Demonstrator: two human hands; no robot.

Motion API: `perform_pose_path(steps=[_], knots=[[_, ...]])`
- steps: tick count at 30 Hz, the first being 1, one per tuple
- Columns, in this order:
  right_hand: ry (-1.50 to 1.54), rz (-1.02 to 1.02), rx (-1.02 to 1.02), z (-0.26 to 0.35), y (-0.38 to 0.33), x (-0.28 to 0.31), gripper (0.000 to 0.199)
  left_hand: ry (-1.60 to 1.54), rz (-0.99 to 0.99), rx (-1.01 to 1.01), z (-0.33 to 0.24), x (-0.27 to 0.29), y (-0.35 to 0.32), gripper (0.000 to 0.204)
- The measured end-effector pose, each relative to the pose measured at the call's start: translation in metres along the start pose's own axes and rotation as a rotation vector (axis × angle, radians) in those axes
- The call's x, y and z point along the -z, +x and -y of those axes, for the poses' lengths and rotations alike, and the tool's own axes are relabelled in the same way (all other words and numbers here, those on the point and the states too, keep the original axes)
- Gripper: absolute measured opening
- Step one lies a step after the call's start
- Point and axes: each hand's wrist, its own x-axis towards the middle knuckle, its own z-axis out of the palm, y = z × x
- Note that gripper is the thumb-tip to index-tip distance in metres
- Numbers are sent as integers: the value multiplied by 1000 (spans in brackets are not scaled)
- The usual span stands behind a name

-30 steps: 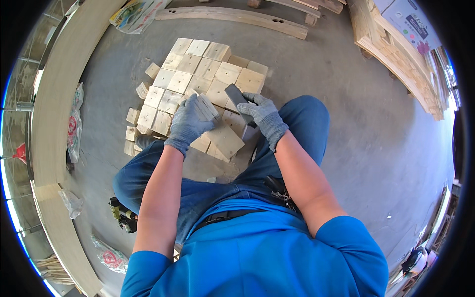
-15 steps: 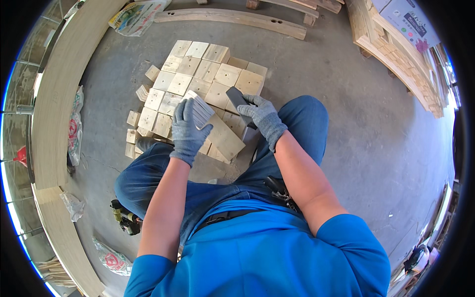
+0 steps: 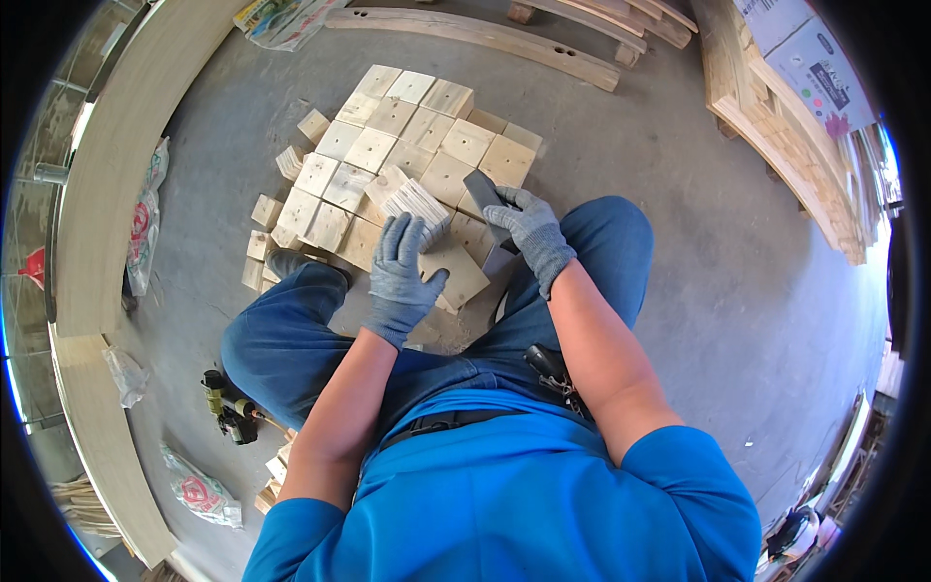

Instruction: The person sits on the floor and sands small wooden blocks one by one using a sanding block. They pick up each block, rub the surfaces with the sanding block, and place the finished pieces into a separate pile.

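The gloved left hand (image 3: 402,272) closes its fingers around a wooden block (image 3: 419,206), lifting it on edge as if to expose its face. The right hand (image 3: 529,228) grips a dark sanding block (image 3: 485,199) just beside it, above the laid-out square blocks (image 3: 427,126) on the concrete floor (image 3: 679,242).

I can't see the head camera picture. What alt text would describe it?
A seated person in a blue shirt and jeans lifts a pale square wooden block in the grey-gloved left hand, while the grey-gloved right hand grips a dark grey rectangular block. Rows of similar pale wooden blocks cover the grey concrete floor ahead.
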Motion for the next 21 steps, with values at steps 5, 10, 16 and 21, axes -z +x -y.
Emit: perform_pose_path(steps=[5, 10, 16, 21], knots=[[-123, -31, 33, -7, 3, 3, 63, -127, -88, 309, 19, 1, -4, 124], [-176, -2, 40, 7, -10, -4, 62, -133, -89, 389, 47, -7, -7, 133], [-441, -43, 281, 11, -24, -5, 63, -269, 18, 519, 48, -14, 4, 140], [-613, -43, 621, 24, -52, -22, 59, -260, 31, 524, 52, -21, 11, 141]])
